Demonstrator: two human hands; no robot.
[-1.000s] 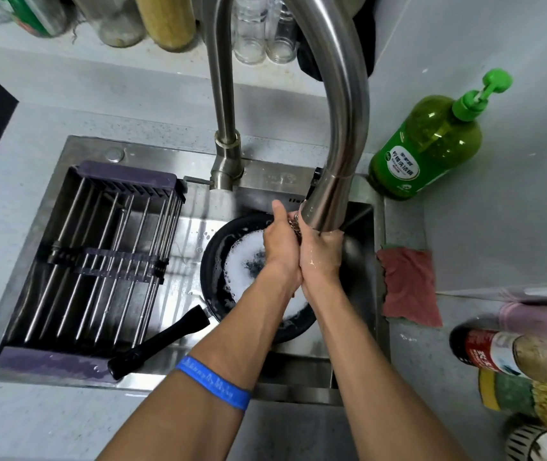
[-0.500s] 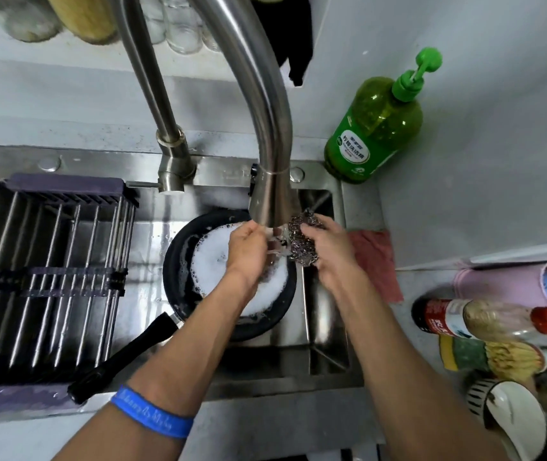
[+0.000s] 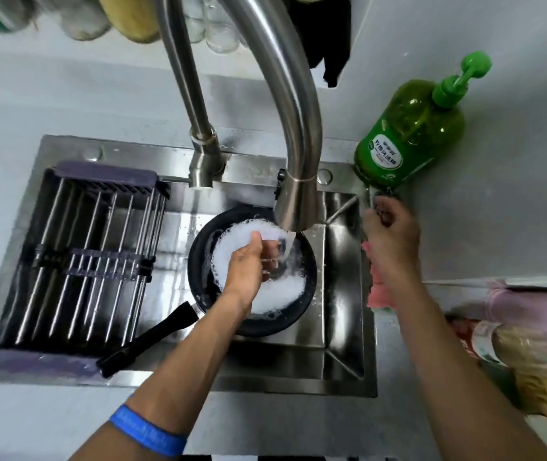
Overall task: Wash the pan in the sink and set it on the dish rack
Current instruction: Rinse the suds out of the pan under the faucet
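Steel sink (image 3: 342, 331): brushed, wet, set into a pale grey countertop (image 3: 498, 227); grey wall behind.
Faucet (image 3: 298, 154): tall curved steel neck, spout head over the far rim of the pan, water running from it.
Dish rack (image 3: 79, 261): steel rods between purple end bars, spanning the left part of the sink.
Pan (image 3: 199, 261): black, round, lying flat in the sink basin just right of the rack; inside covered in white foam; straight black handle (image 3: 147, 341) pointing toward the near left corner, its end over the rack's near bar.
Left hand (image 3: 249, 264): over the pan under the stream, fingers loosely bent, nothing in its grasp; blue wristband (image 3: 147, 430) on the forearm.
Right hand (image 3: 390, 234): at the sink's far right corner, fingers curled around a dark steel scrubber (image 3: 383, 207), just below the soap bottle.
Soap bottle (image 3: 412, 134): green, pump top, white label, standing on the counter at the right rear corner of the sink.
Pink cloth (image 3: 377, 294): on the counter at the sink's right edge, mostly under the right forearm.
Hard to make out: scrubber largely hidden by fingers and blurred; jars on the back ledge cut off at the top edge; bottles and packets at lower right blurred and cropped; label text unreadable.
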